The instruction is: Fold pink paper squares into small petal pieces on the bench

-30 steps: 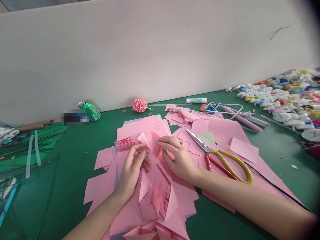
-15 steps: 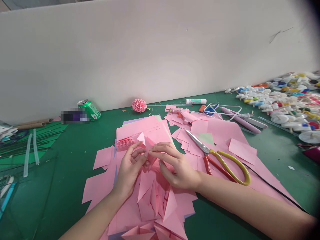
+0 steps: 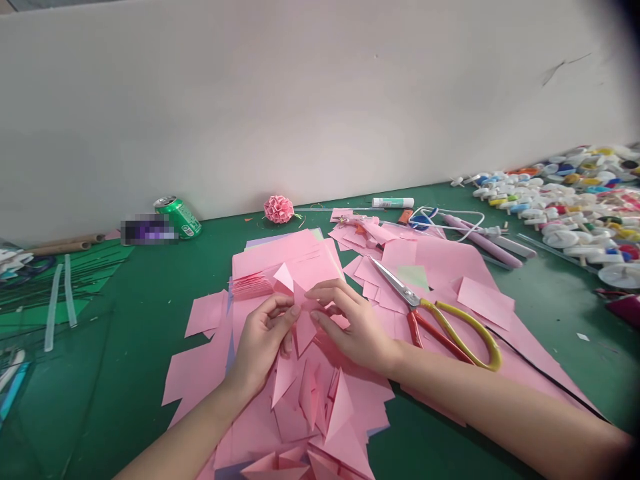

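A folded piece of pink paper (image 3: 304, 325) stands upright between my two hands. My left hand (image 3: 267, 328) pinches its left side between thumb and fingers. Thumb and fingertips of my right hand (image 3: 353, 321) are apart at the paper's right edge; whether they touch it I cannot tell. Below the hands, several folded pink paper pieces (image 3: 314, 400) lie on pink sheets (image 3: 250, 393). A fanned stack of folded pink paper (image 3: 251, 284) sits just beyond my left hand.
Scissors (image 3: 413, 300) with red and yellow handles lie right of my hands on pink paper. Farther back are a pink paper ball (image 3: 279, 209), a green can (image 3: 179, 217) and a glue stick (image 3: 393, 203). Colourful plastic pieces (image 3: 565, 207) are heaped at right; clear sticks (image 3: 54, 307) lie left.
My right hand's fingers have drawn back slightly to the right and spread from the thumb. More of the folded paper shows between the hands. My left hand keeps its pinch.
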Action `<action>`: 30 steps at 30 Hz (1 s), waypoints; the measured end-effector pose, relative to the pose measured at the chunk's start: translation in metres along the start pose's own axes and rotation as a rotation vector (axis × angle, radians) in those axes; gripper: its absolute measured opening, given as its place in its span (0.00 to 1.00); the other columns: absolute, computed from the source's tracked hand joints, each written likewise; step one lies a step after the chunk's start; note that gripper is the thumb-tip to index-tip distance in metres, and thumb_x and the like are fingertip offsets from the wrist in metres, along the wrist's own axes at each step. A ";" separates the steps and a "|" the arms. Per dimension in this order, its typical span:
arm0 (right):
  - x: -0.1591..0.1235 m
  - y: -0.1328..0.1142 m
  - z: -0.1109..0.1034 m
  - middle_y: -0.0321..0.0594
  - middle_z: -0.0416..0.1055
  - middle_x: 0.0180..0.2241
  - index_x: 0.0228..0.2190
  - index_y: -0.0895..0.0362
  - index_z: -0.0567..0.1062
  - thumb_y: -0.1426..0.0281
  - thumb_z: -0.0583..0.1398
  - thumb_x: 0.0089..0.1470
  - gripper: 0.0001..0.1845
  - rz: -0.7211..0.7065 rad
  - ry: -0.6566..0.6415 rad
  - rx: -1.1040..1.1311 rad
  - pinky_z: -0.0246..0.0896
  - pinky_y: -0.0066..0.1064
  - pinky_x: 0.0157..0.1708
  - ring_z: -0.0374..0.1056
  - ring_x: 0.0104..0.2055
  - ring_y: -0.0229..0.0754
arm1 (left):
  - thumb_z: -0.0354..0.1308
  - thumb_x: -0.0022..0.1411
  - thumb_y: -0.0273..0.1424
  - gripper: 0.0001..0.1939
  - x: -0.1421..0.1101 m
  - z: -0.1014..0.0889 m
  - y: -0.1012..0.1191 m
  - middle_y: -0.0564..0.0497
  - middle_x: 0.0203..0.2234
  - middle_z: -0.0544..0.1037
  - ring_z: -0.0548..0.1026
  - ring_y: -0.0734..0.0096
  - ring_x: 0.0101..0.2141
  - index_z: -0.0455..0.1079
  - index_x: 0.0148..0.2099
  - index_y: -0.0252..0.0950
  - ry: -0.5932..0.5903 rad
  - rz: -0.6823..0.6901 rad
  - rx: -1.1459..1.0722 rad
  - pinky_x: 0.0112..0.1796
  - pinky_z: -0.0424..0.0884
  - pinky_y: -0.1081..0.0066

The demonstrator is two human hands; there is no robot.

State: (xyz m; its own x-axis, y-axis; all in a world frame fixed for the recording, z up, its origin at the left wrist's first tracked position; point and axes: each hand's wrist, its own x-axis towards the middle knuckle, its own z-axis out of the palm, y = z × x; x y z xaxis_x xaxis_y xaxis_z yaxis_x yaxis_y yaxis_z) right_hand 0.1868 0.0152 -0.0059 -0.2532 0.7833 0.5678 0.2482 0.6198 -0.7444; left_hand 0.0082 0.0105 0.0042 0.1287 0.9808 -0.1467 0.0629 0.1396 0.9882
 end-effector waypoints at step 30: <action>0.002 -0.003 -0.005 0.46 0.69 0.48 0.51 0.53 0.67 0.76 0.55 0.57 0.20 -0.097 -0.061 -0.164 0.64 0.45 0.53 0.64 0.53 0.47 | 0.61 0.59 0.46 0.17 0.001 -0.001 0.000 0.59 0.19 0.62 0.53 0.81 0.16 0.72 0.41 0.37 0.104 -0.031 -0.077 0.16 0.53 0.80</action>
State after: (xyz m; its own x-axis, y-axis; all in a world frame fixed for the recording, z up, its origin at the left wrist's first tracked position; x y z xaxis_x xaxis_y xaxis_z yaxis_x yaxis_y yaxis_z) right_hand 0.1903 0.0154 -0.0005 -0.3380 0.7185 0.6078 0.3680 0.6953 -0.6173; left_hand 0.0077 0.0115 0.0038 0.0240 0.9841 -0.1762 -0.0116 0.1765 0.9842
